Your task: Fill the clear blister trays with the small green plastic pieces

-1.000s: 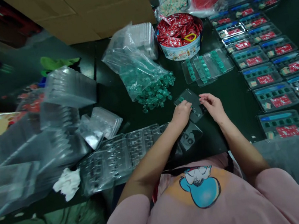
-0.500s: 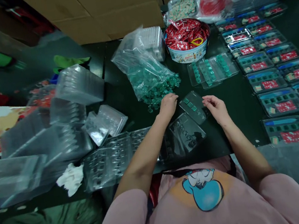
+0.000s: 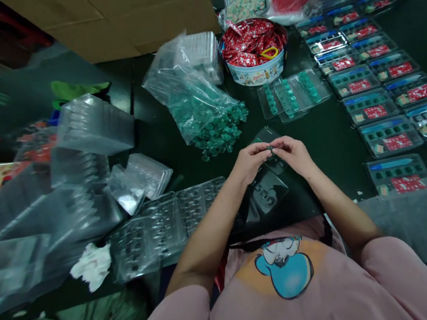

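My left hand and my right hand meet fingertip to fingertip. Between them they pinch a small dark-green piece, mostly covered by the fingers. Right under the hands lies a clear plastic blister tray; the fingers hide most of its cavities. Closer to my body is another clear tray, partly behind my left wrist. Just beyond my left hand, loose green translucent pieces spill out of a clear plastic bag.
Trays with green pieces lie ahead. A round tin holds red packets. Rows of filled trays line the right side. Stacked clear trays and a crumpled white tissue are at left; a cardboard box stands behind.
My left hand has come away from the green pile and my right hand has moved in from the tray's right edge. They now meet over the tray, pinching a green piece.
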The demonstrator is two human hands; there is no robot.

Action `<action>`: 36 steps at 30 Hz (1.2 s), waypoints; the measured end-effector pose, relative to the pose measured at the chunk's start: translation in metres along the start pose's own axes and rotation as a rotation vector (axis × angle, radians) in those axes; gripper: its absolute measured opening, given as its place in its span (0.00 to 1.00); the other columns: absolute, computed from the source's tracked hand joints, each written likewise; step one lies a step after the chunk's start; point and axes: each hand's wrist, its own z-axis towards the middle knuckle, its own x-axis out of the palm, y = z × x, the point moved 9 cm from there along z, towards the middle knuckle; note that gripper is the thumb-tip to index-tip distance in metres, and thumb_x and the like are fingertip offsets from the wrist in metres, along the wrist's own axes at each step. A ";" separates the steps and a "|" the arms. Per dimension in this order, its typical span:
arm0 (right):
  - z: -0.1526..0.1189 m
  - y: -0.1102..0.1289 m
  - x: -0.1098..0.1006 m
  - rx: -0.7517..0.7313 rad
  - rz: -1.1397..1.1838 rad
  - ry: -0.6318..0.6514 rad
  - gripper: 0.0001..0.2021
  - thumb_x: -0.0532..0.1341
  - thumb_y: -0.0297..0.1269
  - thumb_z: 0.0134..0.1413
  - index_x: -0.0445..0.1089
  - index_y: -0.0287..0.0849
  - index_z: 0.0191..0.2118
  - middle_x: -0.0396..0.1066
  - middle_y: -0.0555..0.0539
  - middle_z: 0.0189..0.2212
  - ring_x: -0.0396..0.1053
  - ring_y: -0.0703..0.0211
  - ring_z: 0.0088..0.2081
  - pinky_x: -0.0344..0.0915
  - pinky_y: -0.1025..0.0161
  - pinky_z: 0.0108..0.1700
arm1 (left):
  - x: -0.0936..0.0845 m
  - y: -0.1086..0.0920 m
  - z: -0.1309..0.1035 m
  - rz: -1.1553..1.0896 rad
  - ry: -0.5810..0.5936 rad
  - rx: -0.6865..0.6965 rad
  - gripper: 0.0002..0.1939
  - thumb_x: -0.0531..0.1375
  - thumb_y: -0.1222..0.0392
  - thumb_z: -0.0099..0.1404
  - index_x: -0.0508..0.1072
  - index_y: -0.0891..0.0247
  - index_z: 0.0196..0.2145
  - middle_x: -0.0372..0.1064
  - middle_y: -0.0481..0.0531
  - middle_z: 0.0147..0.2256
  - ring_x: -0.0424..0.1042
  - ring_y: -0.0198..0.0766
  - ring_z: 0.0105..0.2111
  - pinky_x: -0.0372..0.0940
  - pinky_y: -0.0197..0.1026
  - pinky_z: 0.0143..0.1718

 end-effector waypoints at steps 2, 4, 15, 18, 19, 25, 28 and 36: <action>-0.001 -0.005 -0.002 0.042 0.032 -0.009 0.09 0.64 0.41 0.52 0.73 0.43 0.38 0.74 0.49 0.32 0.71 0.61 0.34 0.69 0.62 0.38 | -0.003 0.009 0.000 -0.060 -0.020 -0.063 0.17 0.74 0.59 0.44 0.78 0.66 0.32 0.74 0.50 0.29 0.71 0.32 0.28 0.64 0.35 0.32; -0.002 -0.009 -0.003 0.066 0.051 -0.024 0.09 0.64 0.42 0.51 0.72 0.43 0.35 0.73 0.50 0.30 0.70 0.62 0.32 0.68 0.63 0.36 | -0.004 0.016 0.000 -0.081 -0.025 -0.114 0.17 0.74 0.59 0.45 0.78 0.66 0.33 0.74 0.51 0.29 0.72 0.32 0.29 0.64 0.34 0.31; 0.000 -0.012 -0.023 0.034 -0.020 -0.142 0.04 0.60 0.35 0.51 0.68 0.43 0.34 0.66 0.54 0.26 0.63 0.66 0.28 0.62 0.66 0.32 | -0.013 0.012 0.004 0.067 -0.026 -0.104 0.17 0.73 0.61 0.44 0.78 0.65 0.34 0.74 0.50 0.30 0.74 0.34 0.30 0.67 0.38 0.37; -0.002 -0.015 -0.037 0.045 -0.089 -0.184 0.05 0.59 0.35 0.52 0.69 0.43 0.36 0.66 0.53 0.26 0.63 0.65 0.28 0.63 0.65 0.33 | -0.017 0.001 0.004 0.226 -0.063 0.011 0.14 0.72 0.60 0.45 0.79 0.65 0.32 0.74 0.50 0.30 0.73 0.35 0.31 0.66 0.40 0.39; -0.002 -0.015 -0.037 0.049 -0.093 -0.161 0.06 0.59 0.35 0.52 0.70 0.43 0.37 0.67 0.53 0.27 0.64 0.65 0.29 0.64 0.65 0.34 | -0.016 0.000 0.004 0.269 -0.063 0.030 0.14 0.72 0.60 0.45 0.79 0.65 0.32 0.75 0.51 0.30 0.73 0.36 0.32 0.66 0.41 0.40; -0.006 -0.008 -0.013 -0.021 -0.094 0.039 0.10 0.63 0.37 0.52 0.75 0.44 0.41 0.75 0.47 0.37 0.72 0.60 0.37 0.67 0.62 0.39 | 0.004 0.000 0.002 0.220 0.028 0.064 0.16 0.72 0.61 0.45 0.78 0.66 0.34 0.76 0.52 0.33 0.73 0.37 0.34 0.65 0.42 0.43; -0.007 -0.005 -0.012 -0.036 -0.127 0.004 0.07 0.63 0.37 0.53 0.75 0.43 0.38 0.75 0.48 0.34 0.71 0.60 0.34 0.66 0.62 0.37 | 0.006 0.000 0.001 0.177 0.033 0.019 0.16 0.73 0.61 0.43 0.77 0.66 0.32 0.75 0.50 0.30 0.73 0.35 0.30 0.65 0.39 0.38; -0.006 0.006 -0.008 -0.109 -0.242 0.060 0.07 0.58 0.34 0.57 0.74 0.42 0.37 0.73 0.50 0.31 0.67 0.64 0.30 0.61 0.66 0.34 | 0.000 0.004 -0.002 0.197 -0.016 -0.152 0.19 0.74 0.59 0.39 0.78 0.66 0.32 0.74 0.50 0.29 0.72 0.33 0.28 0.65 0.36 0.32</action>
